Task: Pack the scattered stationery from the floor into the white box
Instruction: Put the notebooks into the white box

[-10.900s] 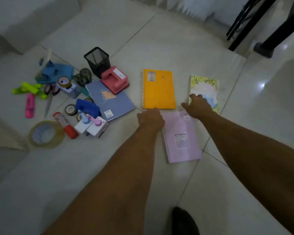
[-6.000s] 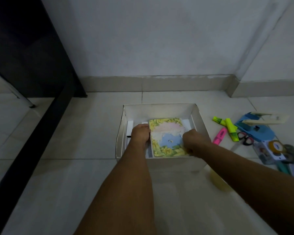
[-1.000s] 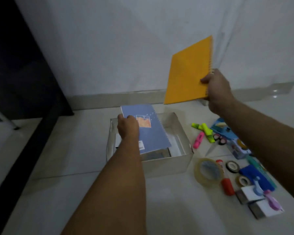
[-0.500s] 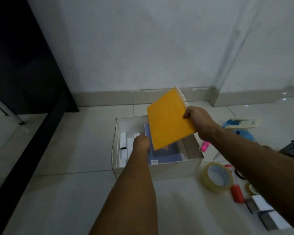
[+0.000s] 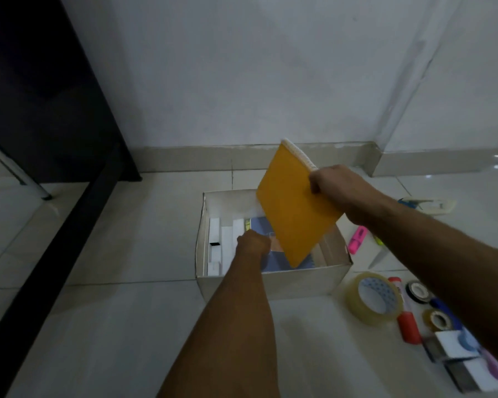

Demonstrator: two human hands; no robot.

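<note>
The white box (image 5: 273, 285) stands on the tiled floor in front of me. A blue spiral notebook (image 5: 273, 261) lies flat inside it. My left hand (image 5: 253, 244) rests on that notebook's left edge, fingers curled; whether it still grips it is unclear. My right hand (image 5: 335, 186) holds an orange spiral notebook (image 5: 293, 214) by its spiral edge, tilted steeply, its lower corner dipping into the box over the blue one. White inserts (image 5: 217, 248) fill the box's left side.
To the right of the box lie a clear tape roll (image 5: 371, 297), a red-capped glue stick (image 5: 406, 323), small tape rolls (image 5: 419, 291), a pink highlighter (image 5: 357, 244), correction tapes (image 5: 460, 363) and a blue stapler (image 5: 426, 203). A dark table frame (image 5: 69, 214) stands left; the wall is behind.
My right hand has lowered the orange notebook from high in the air until its corner enters the box. The blue notebook, held up a second ago, now lies flat inside.
</note>
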